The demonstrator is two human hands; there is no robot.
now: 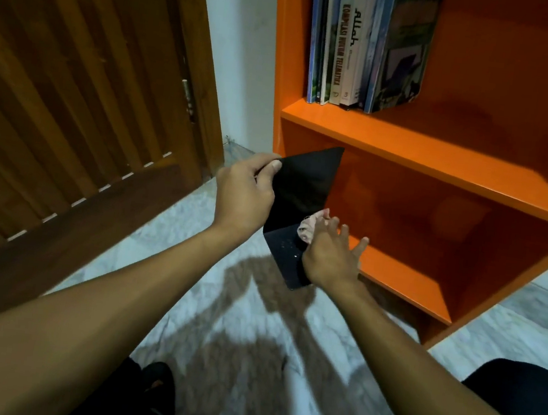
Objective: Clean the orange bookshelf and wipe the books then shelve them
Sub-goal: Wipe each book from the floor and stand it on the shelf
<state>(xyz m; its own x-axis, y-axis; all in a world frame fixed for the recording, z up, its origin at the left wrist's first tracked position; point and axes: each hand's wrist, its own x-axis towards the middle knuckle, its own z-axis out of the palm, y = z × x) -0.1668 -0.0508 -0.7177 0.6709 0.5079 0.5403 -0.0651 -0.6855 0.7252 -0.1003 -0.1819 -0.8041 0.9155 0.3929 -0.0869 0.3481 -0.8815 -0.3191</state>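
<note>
**A:** Status at that frame?

**B:** I had the thin black hardcover book (pixel 296 196) open in a V, just in front of the orange painted wooden bookshelf (pixel 443 166), level with its lower compartment. My left hand (pixel 246 197) pinched the top edge of the raised cover between thumb and fingers. My right hand (pixel 330 255) was spread flat, pressing the crumpled pale pink cloth (pixel 311 227) onto the lower cover, near the fold.

**A:** Shelved books?

**B:** A row of upright books (pixel 365 42) stood at the left end of the bookshelf's upper compartment. Lower compartment looked bare.

**A:** How to do the wipe right?

**B:** My read: keep the pinch firm so the cover didn't flop, stroke from the fold outward, and lift the specks off rather than smear them. Then flip and do the other face.

**A:** Anything unclear?

**B:** Yes. Most of the cloth sat under my fingers, so its size was unknown. The book's outer face and any title weren't visible. The bookshelf's top and right side ran out of frame, and I couldn't judge dust on it.
</note>
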